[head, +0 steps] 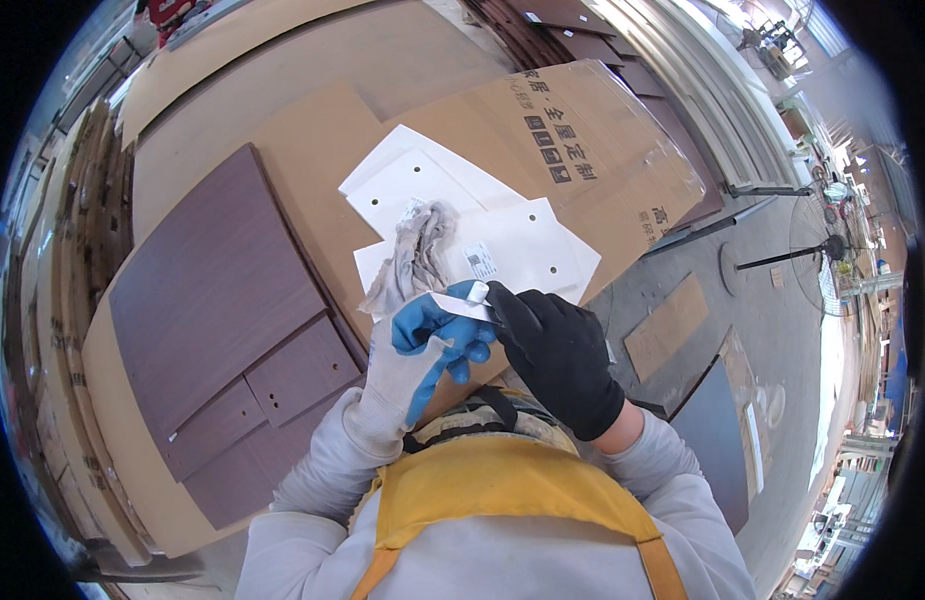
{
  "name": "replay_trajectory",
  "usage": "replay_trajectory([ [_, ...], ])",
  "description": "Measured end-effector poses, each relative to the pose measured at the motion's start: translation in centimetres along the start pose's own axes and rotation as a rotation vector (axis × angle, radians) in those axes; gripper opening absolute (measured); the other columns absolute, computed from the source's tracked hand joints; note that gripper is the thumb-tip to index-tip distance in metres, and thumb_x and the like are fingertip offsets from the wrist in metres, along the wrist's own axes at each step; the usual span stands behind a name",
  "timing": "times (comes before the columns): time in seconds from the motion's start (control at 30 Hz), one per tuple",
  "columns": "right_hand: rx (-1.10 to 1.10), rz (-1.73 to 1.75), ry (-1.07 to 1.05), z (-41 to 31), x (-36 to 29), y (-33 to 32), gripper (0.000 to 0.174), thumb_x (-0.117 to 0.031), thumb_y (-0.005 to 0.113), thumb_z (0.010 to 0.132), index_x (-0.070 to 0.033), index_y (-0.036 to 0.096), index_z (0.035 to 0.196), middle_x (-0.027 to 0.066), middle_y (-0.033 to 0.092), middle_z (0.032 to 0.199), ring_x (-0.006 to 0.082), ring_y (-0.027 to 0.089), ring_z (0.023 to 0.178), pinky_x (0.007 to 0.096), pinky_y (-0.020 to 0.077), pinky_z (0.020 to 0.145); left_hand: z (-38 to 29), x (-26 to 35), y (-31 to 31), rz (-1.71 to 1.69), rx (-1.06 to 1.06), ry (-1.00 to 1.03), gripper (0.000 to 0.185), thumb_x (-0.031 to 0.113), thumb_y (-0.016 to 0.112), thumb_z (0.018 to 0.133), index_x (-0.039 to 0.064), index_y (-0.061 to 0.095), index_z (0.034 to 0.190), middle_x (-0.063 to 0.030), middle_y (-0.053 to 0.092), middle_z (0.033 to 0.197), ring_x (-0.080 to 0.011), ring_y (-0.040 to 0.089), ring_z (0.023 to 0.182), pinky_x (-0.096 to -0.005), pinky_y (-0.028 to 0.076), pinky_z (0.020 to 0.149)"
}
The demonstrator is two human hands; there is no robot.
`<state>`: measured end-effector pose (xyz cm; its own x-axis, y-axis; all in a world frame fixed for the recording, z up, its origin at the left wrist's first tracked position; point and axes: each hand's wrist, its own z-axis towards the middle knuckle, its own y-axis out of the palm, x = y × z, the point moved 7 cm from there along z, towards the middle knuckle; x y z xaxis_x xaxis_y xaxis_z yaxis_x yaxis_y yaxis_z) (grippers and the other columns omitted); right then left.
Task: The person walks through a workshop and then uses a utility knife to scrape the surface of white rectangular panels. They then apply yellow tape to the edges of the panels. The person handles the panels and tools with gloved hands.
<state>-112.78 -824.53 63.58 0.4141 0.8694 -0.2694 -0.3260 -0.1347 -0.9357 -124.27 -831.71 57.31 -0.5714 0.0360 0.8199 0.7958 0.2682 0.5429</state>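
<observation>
My left hand (432,337), in a white glove with a blue coated palm, has its fingers curled around a small white cylindrical piece (477,292). A flat pale strip (464,307), perhaps a blade, crosses in front of that piece. My right hand (556,349), in a black glove, pinches the right end of the strip. Just beyond my hands, a crumpled grey rag (417,251) lies on white panels (507,225) that have drilled holes and labels. Under the panels is a large brown cardboard sheet (612,142) bearing print.
Dark brown wood-grain panels (207,285) are stacked at left, some with holes. Bundled boards (65,337) stand along the far left. A pedestal fan (834,247) and loose boards (666,326) are on the floor at right. Another person (166,15) is partly visible at upper left.
</observation>
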Motion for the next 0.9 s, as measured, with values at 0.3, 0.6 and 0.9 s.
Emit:
replay_trajectory([
  [0.3, 0.015, -0.021, 0.047, -1.2, -0.6, -1.8, 0.046, -0.013, 0.069, 0.08, -0.008, 0.059, 0.125, 0.0055, 0.064, 0.089, 0.0223, 0.063, 0.077, 0.0356, 0.0493, 0.064, -0.2, -0.1, 1.5, -0.151, -0.14, -0.026, 0.034, 0.021, 0.058, 0.099, -0.002, 0.057, 0.125, -0.0101, 0.069, 0.09, -0.0088, 0.063, 0.066, -0.0163, 0.045, 0.049],
  [0.6, 0.112, 0.059, -0.011, -2.3, -1.2, -3.0, 0.043, -0.008, 0.072, 0.074, -0.005, 0.063, 0.116, 0.008, 0.065, 0.087, 0.0257, 0.064, 0.074, 0.0361, 0.0503, 0.064, -1.3, -1.5, 2.6, -0.456, -0.365, -0.097, 0.053, 0.028, 0.055, 0.1, 0.001, 0.038, 0.143, -0.005, 0.061, 0.081, -0.0056, 0.053, 0.057, -0.0171, 0.039, 0.048],
  [0.9, 0.157, 0.216, 0.072, -3.2, 0.4, -2.3, 0.037, -0.011, 0.069, 0.077, -0.008, 0.063, 0.114, 0.0069, 0.063, 0.082, 0.0266, 0.064, 0.071, 0.0358, 0.0512, 0.061, -2.1, -1.4, 3.6, -0.742, -0.523, -0.178, 0.066, 0.031, 0.057, 0.099, 0.006, 0.025, 0.151, -0.0035, 0.054, 0.075, -0.0051, 0.045, 0.052, -0.0184, 0.032, 0.042],
])
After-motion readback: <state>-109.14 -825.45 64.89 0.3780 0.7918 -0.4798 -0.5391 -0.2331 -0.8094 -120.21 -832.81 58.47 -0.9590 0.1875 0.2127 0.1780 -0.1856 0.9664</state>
